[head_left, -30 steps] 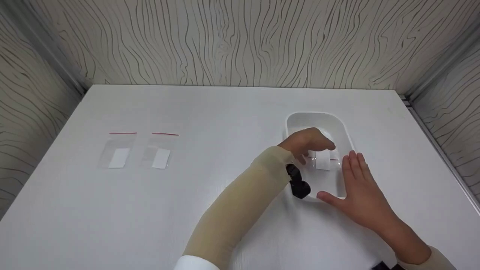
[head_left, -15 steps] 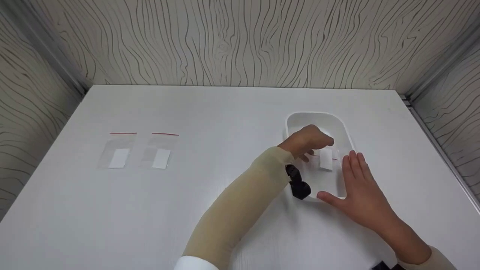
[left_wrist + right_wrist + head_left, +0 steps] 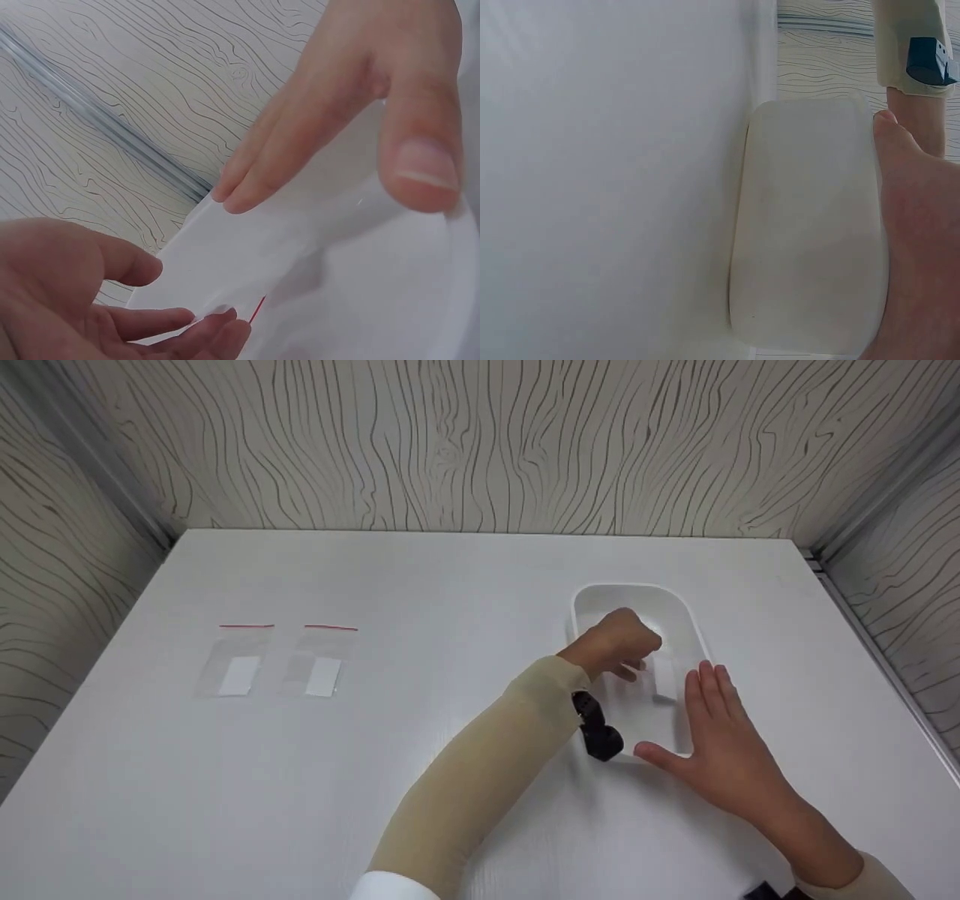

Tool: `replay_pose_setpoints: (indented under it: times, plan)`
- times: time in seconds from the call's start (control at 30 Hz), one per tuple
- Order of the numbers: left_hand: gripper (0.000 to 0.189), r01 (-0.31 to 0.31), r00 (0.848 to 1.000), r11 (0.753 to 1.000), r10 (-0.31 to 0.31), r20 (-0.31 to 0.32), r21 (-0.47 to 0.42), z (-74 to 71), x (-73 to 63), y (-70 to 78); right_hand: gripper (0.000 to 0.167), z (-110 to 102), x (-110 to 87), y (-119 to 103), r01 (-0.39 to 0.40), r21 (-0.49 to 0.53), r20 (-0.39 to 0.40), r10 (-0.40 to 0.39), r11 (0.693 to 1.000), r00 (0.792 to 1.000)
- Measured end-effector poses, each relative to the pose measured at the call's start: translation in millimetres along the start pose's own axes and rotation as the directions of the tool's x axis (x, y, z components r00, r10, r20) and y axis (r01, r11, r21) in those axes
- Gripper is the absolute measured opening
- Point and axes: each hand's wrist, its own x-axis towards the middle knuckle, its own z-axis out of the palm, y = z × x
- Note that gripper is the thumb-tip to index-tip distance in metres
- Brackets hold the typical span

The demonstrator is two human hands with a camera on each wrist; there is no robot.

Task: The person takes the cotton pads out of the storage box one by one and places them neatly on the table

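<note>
My left hand [image 3: 615, 637] reaches into a white plastic tub [image 3: 630, 591], fingers bent downward. Its fingertips are at a small clear zip bag [image 3: 664, 679] with a white label, which stands tilted inside. In the left wrist view, the bag's red zip line [image 3: 257, 309] shows just past the fingertips, and the thumb [image 3: 139, 268] sits apart from the other fingers. Part of the bag is hidden beneath the hand. My right hand [image 3: 724, 742] rests against the tub's right side, fingers straight and thumb out to the near rim. The right wrist view shows the tub's outer wall [image 3: 810, 225].
Two more clear zip bags, one on the left [image 3: 238, 675] and one beside it [image 3: 322, 676], lie flat on the white table [image 3: 420, 600]. A wood-patterned panel [image 3: 450, 450] stands behind. The left wrist carries a black camera [image 3: 602, 739].
My left hand's fingers have bent further down and in. The bag's label has shifted right inside the tub and now looks more tilted. My right hand and the tub have stayed put.
</note>
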Motion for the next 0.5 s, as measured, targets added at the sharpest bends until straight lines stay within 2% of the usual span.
replay_pose_setpoints:
  times: [0.3, 0.4, 0.5]
  plan:
    - [0.008, -0.023, 1.0, 1.0, 0.023, -0.008, -0.004, 2.0, 1.2, 0.8, 0.12, -0.7, -0.9, 0.9, 0.013, 0.012, -0.016, -0.013, 1.0, 1.0]
    - [0.007, -0.023, 1.0, 0.999, 0.024, -0.015, 0.034, 2.3, 1.7, 1.3, 0.121, -0.7, -0.6, 1.1, 0.012, 0.01, -0.016, -0.012, 1.0, 1.0]
    - [0.004, -0.031, 0.999, 0.994, 0.034, -0.031, 0.108, 3.1, 4.0, 0.3, 0.122, -1.2, -0.4, 0.8, 0.004, 0.009, -0.006, -0.004, 1.0, 1.0]
